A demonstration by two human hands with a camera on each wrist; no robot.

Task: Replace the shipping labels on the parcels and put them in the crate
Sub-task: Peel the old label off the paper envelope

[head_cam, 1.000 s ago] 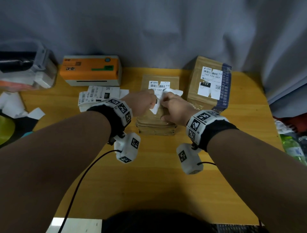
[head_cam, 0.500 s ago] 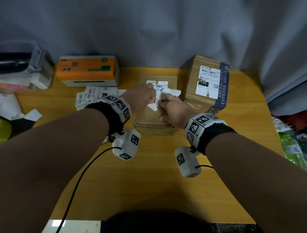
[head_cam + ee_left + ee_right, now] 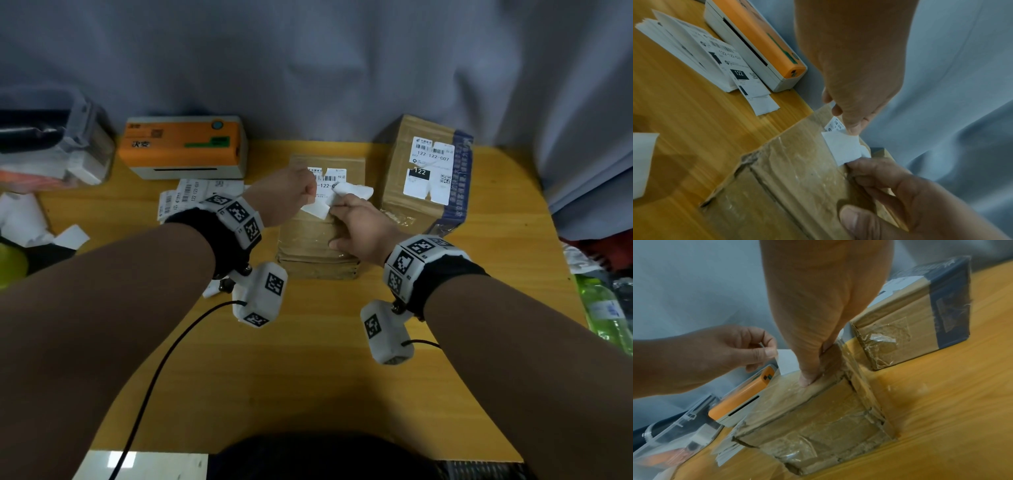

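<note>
A flat, taped cardboard parcel [image 3: 318,240] [image 3: 797,170] [image 3: 818,418] lies in the middle of the table. A torn white shipping label [image 3: 334,176] sticks to its far end. My left hand [image 3: 287,197] [image 3: 851,128] [image 3: 766,353] pinches a peeled white label flap [image 3: 317,209] [image 3: 844,146] [image 3: 786,360] just above the parcel. My right hand [image 3: 356,226] [image 3: 890,194] [image 3: 809,373] grips the flap's other, crumpled end [image 3: 354,190], its thumb pressing on the parcel top. A taller labelled parcel [image 3: 428,171] [image 3: 920,318] with blue tape stands to the right.
An orange label printer [image 3: 185,144] [image 3: 760,40] [image 3: 742,399] sits at the back left, with a stack of printed labels [image 3: 191,195] [image 3: 701,53] in front. A clear plastic box [image 3: 54,144] and loose backing papers [image 3: 20,219] lie left. Bottles [image 3: 609,308] lie off the right edge.
My left hand has pulled the label flap slightly further off the parcel, up and to the left. My right hand has stayed pressed on the parcel top.
</note>
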